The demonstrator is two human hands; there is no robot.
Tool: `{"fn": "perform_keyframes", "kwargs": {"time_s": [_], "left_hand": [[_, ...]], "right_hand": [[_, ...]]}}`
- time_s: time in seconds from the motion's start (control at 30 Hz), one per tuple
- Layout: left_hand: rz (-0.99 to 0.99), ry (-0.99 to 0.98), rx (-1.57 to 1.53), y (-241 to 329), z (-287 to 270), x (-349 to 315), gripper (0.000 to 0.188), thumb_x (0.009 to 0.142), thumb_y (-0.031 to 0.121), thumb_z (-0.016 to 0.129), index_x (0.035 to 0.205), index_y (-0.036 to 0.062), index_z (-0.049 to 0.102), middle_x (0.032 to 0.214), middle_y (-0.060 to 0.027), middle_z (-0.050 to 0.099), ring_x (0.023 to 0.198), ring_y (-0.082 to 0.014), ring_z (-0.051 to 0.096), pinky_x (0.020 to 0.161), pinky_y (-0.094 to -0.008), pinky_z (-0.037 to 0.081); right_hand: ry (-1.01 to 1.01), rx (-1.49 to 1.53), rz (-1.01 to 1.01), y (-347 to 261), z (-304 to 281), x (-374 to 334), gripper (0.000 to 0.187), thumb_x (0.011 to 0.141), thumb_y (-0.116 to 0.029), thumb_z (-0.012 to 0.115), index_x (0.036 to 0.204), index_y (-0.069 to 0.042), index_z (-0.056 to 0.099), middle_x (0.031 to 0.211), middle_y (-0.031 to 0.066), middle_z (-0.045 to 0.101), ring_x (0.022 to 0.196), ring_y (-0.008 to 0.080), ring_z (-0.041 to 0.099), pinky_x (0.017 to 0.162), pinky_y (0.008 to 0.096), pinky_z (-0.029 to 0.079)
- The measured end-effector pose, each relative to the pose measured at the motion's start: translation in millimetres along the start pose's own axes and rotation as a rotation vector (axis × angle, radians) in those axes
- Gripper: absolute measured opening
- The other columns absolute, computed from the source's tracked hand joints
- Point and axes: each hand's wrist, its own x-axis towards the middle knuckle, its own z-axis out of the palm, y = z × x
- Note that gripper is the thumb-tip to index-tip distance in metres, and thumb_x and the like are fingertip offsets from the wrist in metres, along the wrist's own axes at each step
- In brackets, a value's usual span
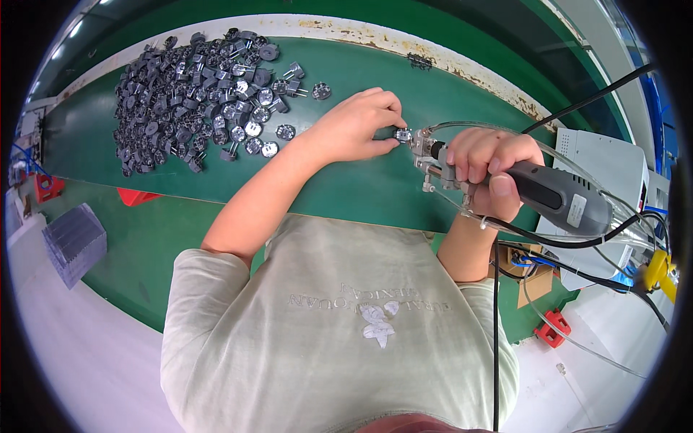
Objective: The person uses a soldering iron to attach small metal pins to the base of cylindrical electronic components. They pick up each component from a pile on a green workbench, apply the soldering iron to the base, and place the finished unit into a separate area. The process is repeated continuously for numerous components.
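Note:
My left hand is closed in a pinch on a small dark plug part, just above the green work surface. Its fingers partly cover the part. My right hand is wrapped round a grey and black electric screwdriver, held nearly level. The tool's metal nose points left and meets the plug part, or sits very close to it; which of these I cannot tell. Clear tubes and metal fittings run along the tool. To the left of my left hand spreads a large heap of similar dark plug parts, several with metal pins showing.
The green work surface has a worn white rim along the back. Black cables and clear tubes trail off right, near a white machine box. A grey crate and red objects stand lower left.

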Motion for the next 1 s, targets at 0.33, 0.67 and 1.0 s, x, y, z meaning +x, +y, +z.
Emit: {"fn": "perform_keyframes", "kwargs": {"time_s": [0.33,0.67,1.0], "left_hand": [[-0.011,0.001,-0.002,0.5,-0.1,0.2,0.027,0.077,0.011,0.081,0.102,0.0032,0.074,0.104,-0.0080,0.066,0.100,-0.0282,0.063,0.090,-0.0387,0.052],[-0.011,0.011,-0.008,0.9,0.3,0.2,0.027,0.077,0.010,0.081,0.102,0.0033,0.075,0.104,-0.0075,0.066,0.100,-0.0282,0.063,0.090,-0.0388,0.052],[-0.013,-0.008,0.000,-0.6,0.4,-0.1,0.027,0.078,0.012,0.080,0.103,0.0037,0.075,0.105,-0.0074,0.065,0.102,-0.0283,0.062,0.090,-0.0392,0.052]], "right_hand": [[0.073,0.042,-0.038,2.6,9.5,1.9,0.032,0.090,-0.019,0.081,0.088,-0.005,0.052,0.066,0.0051,0.056,0.055,0.0180,0.055,0.057,0.0378,0.053],[0.040,0.041,-0.057,3.8,8.2,1.9,0.031,0.090,-0.018,0.080,0.088,-0.005,0.052,0.066,0.0051,0.056,0.054,0.0173,0.053,0.055,0.0365,0.051],[0.020,0.041,-0.048,3.4,8.2,3.2,0.030,0.090,-0.016,0.080,0.089,-0.004,0.053,0.066,0.0064,0.057,0.055,0.0180,0.053,0.057,0.0367,0.051]]}}
